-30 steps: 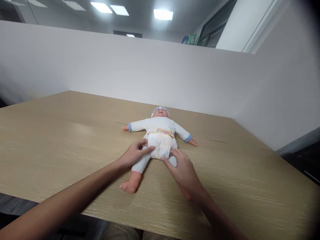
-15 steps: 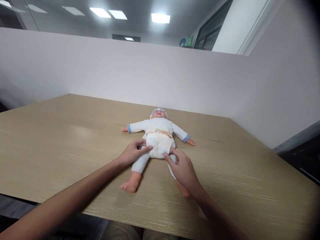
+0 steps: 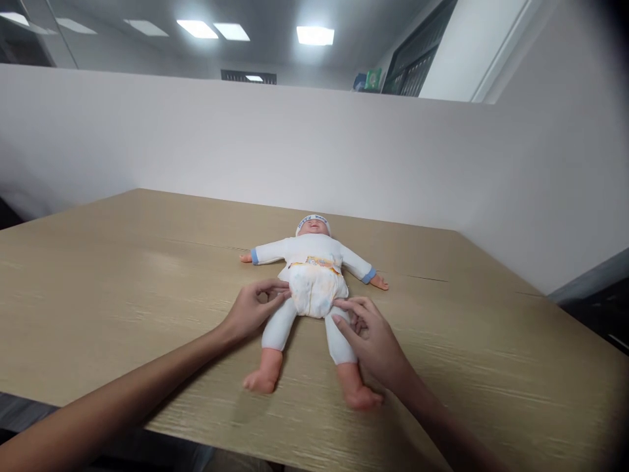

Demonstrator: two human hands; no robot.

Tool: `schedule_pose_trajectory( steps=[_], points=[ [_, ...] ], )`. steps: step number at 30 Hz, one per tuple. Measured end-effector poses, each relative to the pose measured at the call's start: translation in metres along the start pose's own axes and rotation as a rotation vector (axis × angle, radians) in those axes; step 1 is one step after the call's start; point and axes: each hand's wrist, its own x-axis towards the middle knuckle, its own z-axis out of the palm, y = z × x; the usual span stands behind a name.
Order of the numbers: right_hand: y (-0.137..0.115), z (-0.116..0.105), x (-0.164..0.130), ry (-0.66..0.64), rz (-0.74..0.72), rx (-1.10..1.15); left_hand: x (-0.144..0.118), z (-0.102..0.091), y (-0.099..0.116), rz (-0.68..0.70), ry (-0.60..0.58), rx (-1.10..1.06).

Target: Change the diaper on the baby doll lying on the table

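The baby doll [image 3: 312, 246] lies on its back on the wood-grain table [image 3: 147, 282], directly between the two grips, its head pointing away from them and its legs toward the wearer. It has on a white disposable diaper [image 3: 314, 293], which sits in the gap between the left hand [image 3: 250, 312] and the right hand [image 3: 376, 335].

Left hand: fingers and thumb curve toward each other at the near-side edge of the diaper, above the leg; whether they pinch the edge cannot be told. Right hand: index fingertip at the opposite leg edge of the diaper, thumb apart from it and lower, over the white trouser leg [image 3: 340, 341]; digits parted, no pinch seen.

Beyond both grips: the diaper's orange-printed waistband [image 3: 322, 261], then the arms spread outward with blue cuffs [image 3: 254, 255], then the lettered headband [image 3: 313, 218]. Nearer the wearer than the grips: two bare doll feet [image 3: 263, 379]. A pale partition [image 3: 295, 144] stands past the table's far edge.
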Motion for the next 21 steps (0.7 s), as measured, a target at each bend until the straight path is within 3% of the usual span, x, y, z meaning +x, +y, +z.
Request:
schedule_pose_trajectory(
  steps=[4, 7, 10, 15, 21],
  points=[
    [0.023, -0.016, 0.002, 0.095, -0.152, -0.164, 0.002, -0.025, -0.014, 0.299, 0.013, 0.316],
    [0.056, -0.019, 0.025, 0.201, -0.29, -0.442, 0.028, -0.034, -0.033, 0.453, 0.076, 0.587],
    [0.086, -0.013, 0.067, 0.243, -0.296, -0.656, 0.07, -0.03, -0.049, 0.44, 0.121, 0.782],
    [0.107, 0.002, 0.13, 0.205, -0.276, -0.713, 0.13, -0.019, -0.065, 0.334, 0.063, 1.006],
    [0.114, 0.005, 0.139, 0.17, -0.231, -0.696, 0.135, -0.028, -0.071, 0.302, -0.002, 1.035]
  ],
)
